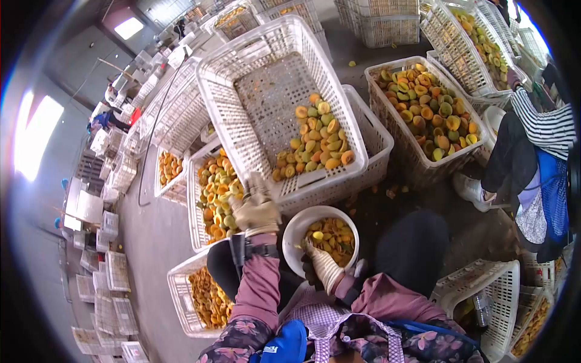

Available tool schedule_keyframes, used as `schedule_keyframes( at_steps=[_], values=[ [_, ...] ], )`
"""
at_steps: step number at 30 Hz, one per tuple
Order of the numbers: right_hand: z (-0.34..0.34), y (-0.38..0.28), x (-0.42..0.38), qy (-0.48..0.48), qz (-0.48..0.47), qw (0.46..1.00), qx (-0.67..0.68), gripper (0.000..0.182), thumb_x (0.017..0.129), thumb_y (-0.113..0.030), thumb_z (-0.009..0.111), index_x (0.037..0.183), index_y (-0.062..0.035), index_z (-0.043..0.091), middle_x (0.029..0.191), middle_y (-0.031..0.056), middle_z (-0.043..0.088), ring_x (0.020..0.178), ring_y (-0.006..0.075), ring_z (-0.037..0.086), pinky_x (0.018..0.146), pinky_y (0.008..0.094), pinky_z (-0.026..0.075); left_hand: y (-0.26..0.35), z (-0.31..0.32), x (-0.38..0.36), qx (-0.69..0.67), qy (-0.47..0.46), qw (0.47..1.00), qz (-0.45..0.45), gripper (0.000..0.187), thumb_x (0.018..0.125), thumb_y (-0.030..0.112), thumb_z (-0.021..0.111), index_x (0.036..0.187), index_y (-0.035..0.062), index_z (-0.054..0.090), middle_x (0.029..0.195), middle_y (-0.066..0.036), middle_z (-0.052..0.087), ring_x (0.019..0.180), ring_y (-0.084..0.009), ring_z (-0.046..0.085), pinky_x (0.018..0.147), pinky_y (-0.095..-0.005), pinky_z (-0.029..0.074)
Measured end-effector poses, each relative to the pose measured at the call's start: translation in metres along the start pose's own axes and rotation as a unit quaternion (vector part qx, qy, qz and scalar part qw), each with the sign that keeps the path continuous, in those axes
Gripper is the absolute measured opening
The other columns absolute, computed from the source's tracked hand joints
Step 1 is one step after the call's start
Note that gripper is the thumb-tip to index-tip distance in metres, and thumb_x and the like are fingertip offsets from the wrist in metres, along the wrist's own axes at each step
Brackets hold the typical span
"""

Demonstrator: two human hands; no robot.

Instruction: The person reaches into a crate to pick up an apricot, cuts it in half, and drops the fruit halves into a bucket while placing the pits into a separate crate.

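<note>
My left hand (256, 210), in a pale work glove, is over the near left corner of a tilted white crate (227, 130). Its fingers look spread, with nothing visible in them. Orange and green fruit, like apricots or peaches (315, 142), lies heaped in that crate's lower right part. Beside the same hand stands a crate of fruit halves (218, 181). My right hand (324, 266), gloved, is curled over the left part of a white bucket (292, 233) holding brownish-orange scraps (333, 239). Whatever its closed fingers grip is hidden.
Right of the tilted crate is a full crate of halves (426, 112). A crate of orange pieces (209, 293) stands by my left leg. A co-worker in a striped sleeve (548, 124) sits at the right. Stacked crates (381, 21) line the back.
</note>
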State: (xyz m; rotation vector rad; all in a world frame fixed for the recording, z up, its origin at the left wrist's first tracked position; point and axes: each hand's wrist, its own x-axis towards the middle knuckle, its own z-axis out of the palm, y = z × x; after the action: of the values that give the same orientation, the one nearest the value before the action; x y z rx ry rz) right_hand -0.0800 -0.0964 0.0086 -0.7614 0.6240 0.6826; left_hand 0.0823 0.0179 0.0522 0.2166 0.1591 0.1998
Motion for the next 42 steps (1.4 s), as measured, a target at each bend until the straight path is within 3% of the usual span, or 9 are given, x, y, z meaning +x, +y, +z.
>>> schedule_keyframes(
  at_steps=[4, 7, 10, 13, 19, 24, 32, 37, 42],
  values=[
    [0.0, -0.006, 0.019, -0.021, -0.06, 0.998, 0.003, 0.04, 0.089, -0.049, 0.045, 0.078, -0.0117, 0.052, 0.054, -0.0014, 0.043, 0.042, 0.0128, 0.038, 0.039, 0.0269, 0.032, -0.103, -0.047, 0.096, 0.551, -0.073, 0.808, -0.196, 0.025, 0.084, 0.029, 0.054, 0.092, 0.006, 0.061, 0.076, -0.007, 0.062, 0.072, -0.024, 0.06, 0.073, -0.036, 0.049],
    [0.003, -0.008, 0.03, -0.001, -0.087, 0.996, 0.02, 0.038, 0.087, -0.048, 0.046, 0.086, -0.011, 0.049, 0.059, 0.0005, 0.043, 0.043, 0.0126, 0.039, 0.038, 0.0279, 0.033, -0.149, -0.081, 0.153, 0.93, -0.214, 0.224, -0.197, 0.047, 0.078, 0.032, 0.054, 0.119, 0.0091, 0.052, 0.126, -0.021, 0.047, 0.118, -0.0322, 0.046, 0.097, -0.0398, 0.038],
    [0.005, -0.012, 0.025, 0.002, -0.082, 0.997, 0.008, 0.037, 0.087, -0.048, 0.048, 0.083, -0.0115, 0.05, 0.059, 0.0002, 0.045, 0.044, 0.0119, 0.04, 0.039, 0.0266, 0.032, -0.145, -0.093, 0.147, 0.948, -0.248, 0.163, -0.118, 0.059, 0.076, 0.042, 0.059, 0.124, 0.0085, 0.05, 0.117, -0.022, 0.055, 0.107, -0.0317, 0.055, 0.088, -0.036, 0.045],
    [0.002, -0.011, 0.027, -0.014, -0.109, 0.994, 0.027, 0.035, 0.089, -0.046, 0.047, 0.082, -0.0116, 0.052, 0.059, 0.0006, 0.048, 0.043, 0.0118, 0.042, 0.04, 0.0251, 0.033, -0.129, -0.082, 0.136, 0.906, -0.324, 0.219, -0.164, 0.045, 0.077, 0.035, 0.06, 0.113, 0.0079, 0.058, 0.11, -0.021, 0.058, 0.101, -0.0314, 0.057, 0.084, -0.0355, 0.045],
    [-0.006, -0.029, 0.024, 0.052, -0.285, 0.957, -0.021, 0.036, 0.092, -0.029, 0.05, 0.112, 0.0003, 0.051, 0.092, 0.0052, 0.058, 0.078, 0.012, 0.049, 0.073, 0.0277, 0.043, -0.075, -0.048, -0.006, 0.483, -0.306, 0.801, -0.174, 0.025, 0.095, 0.026, 0.046, 0.102, 0.0025, 0.052, 0.094, -0.007, 0.058, 0.084, -0.013, 0.056, 0.074, -0.0245, 0.047],
    [-0.018, -0.003, 0.049, 0.102, -0.418, 0.871, -0.237, 0.043, 0.09, -0.039, 0.046, 0.107, 0.0002, 0.052, 0.085, 0.0257, 0.061, 0.079, 0.0421, 0.058, 0.068, 0.042, 0.046, -0.042, -0.052, -0.058, 0.392, -0.186, 0.862, -0.263, 0.035, 0.096, 0.034, 0.04, 0.102, 0.0014, 0.052, 0.096, -0.01, 0.058, 0.085, -0.0193, 0.057, 0.077, -0.0303, 0.049],
    [-0.019, -0.002, 0.032, 0.089, -0.355, 0.879, -0.304, 0.043, 0.091, -0.036, 0.043, 0.111, 0.0016, 0.051, 0.09, 0.0281, 0.06, 0.088, 0.0438, 0.056, 0.073, 0.0437, 0.045, -0.039, -0.04, -0.08, 0.459, -0.153, 0.864, -0.138, 0.033, 0.097, 0.031, 0.039, 0.081, 0.0039, 0.049, 0.071, -0.009, 0.054, 0.063, -0.0189, 0.053, 0.06, -0.0297, 0.045],
    [-0.016, -0.002, 0.016, -0.085, -0.293, 0.943, -0.136, 0.031, 0.093, -0.035, 0.048, 0.107, -0.0066, 0.051, 0.082, 0.0005, 0.054, 0.066, 0.0085, 0.049, 0.056, 0.0205, 0.042, -0.036, -0.036, -0.079, 0.477, -0.232, 0.836, -0.137, 0.036, 0.096, 0.032, 0.042, 0.074, 0.0045, 0.049, 0.068, -0.008, 0.053, 0.059, -0.0162, 0.051, 0.057, -0.0275, 0.043],
    [-0.005, -0.014, -0.008, -0.106, -0.238, 0.965, -0.028, 0.032, 0.093, -0.037, 0.047, 0.092, -0.0059, 0.055, 0.065, -0.0015, 0.049, 0.051, 0.0074, 0.044, 0.045, 0.0227, 0.035, -0.037, -0.029, -0.088, 0.544, -0.219, 0.803, -0.105, 0.03, 0.091, 0.032, 0.052, 0.08, 0.0044, 0.056, 0.069, -0.002, 0.054, 0.059, -0.0101, 0.05, 0.057, -0.023, 0.042]
  ],
)
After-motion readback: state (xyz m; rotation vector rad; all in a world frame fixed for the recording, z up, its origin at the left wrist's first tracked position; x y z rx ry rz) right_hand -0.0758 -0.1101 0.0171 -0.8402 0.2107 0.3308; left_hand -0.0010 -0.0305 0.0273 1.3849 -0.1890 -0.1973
